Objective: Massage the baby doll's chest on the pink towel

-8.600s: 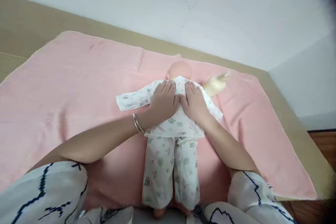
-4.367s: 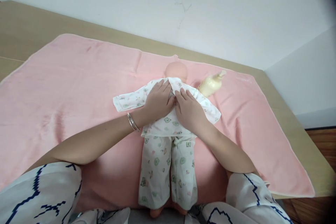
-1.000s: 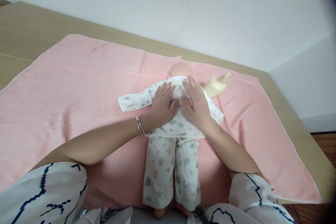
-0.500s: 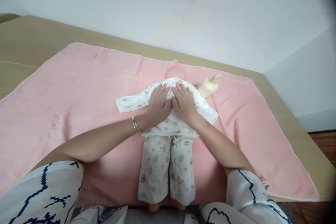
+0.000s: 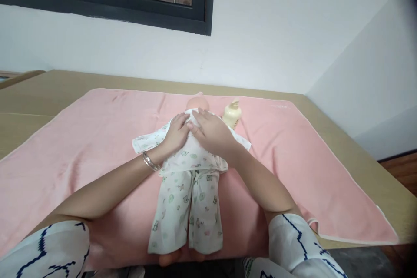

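A baby doll in a white printed top (image 5: 192, 156) and matching trousers (image 5: 205, 217) lies along the middle of a pink blanket (image 5: 107, 139), its bare head (image 5: 198, 104) away from me and its feet at the near edge. My left hand (image 5: 177, 132), with a silver bangle on the wrist, rests flat on the upper part of the top, fingers extended. Beside it my right hand (image 5: 213, 134) lies over the other side of the chest or back, fingers stretched towards the collar. Which way the doll faces is hidden. Neither hand grips anything.
A cream pump bottle (image 5: 232, 114) stands on the blanket just right of the doll's shoulder. The blanket covers much of a wooden table (image 5: 352, 139). Behind is a white wall with a dark-framed window (image 5: 195, 26).
My view has tilted up, bringing more of the window in. The right hand has turned and looks slightly raised at its back, while the left stays on the doll's top.
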Demonstrator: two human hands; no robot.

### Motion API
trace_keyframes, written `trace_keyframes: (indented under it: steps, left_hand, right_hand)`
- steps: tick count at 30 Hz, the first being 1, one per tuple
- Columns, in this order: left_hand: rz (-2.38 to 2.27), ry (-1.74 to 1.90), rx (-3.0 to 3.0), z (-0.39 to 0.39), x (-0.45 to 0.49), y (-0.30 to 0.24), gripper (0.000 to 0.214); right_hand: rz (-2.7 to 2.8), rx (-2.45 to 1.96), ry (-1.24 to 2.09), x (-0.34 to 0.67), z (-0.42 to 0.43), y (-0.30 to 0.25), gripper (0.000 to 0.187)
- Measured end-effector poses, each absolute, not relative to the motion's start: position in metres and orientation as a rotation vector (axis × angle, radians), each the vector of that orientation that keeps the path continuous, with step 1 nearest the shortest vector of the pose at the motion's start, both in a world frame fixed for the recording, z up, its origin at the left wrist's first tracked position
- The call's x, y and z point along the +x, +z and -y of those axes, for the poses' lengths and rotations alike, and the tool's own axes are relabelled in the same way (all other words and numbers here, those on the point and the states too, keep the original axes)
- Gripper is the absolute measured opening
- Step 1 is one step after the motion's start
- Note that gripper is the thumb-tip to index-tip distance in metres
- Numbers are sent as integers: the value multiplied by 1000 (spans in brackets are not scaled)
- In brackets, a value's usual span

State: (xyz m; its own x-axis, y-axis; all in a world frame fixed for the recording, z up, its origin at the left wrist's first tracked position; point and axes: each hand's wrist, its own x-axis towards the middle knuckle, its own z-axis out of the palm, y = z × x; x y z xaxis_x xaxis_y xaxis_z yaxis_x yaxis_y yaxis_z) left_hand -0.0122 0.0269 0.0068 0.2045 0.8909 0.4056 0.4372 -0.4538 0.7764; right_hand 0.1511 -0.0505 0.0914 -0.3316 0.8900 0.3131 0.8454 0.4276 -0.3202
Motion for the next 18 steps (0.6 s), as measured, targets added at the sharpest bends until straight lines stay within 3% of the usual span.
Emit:
trace_keyframes:
  steps: [6, 10, 18]
  left_hand:
    - [-786, 1246, 1271, -20, 52, 54, 30]
    - [-652, 955, 628, -36, 94, 78, 47]
    - [-586, 949, 380, -50, 114, 78, 49]
  right_hand:
    - [1915, -1622, 2, 205, 29, 114, 60]
    - [1878, -1703, -19, 231, -1, 97, 61]
    - [1941, -1720, -244, 234, -14, 81, 45]
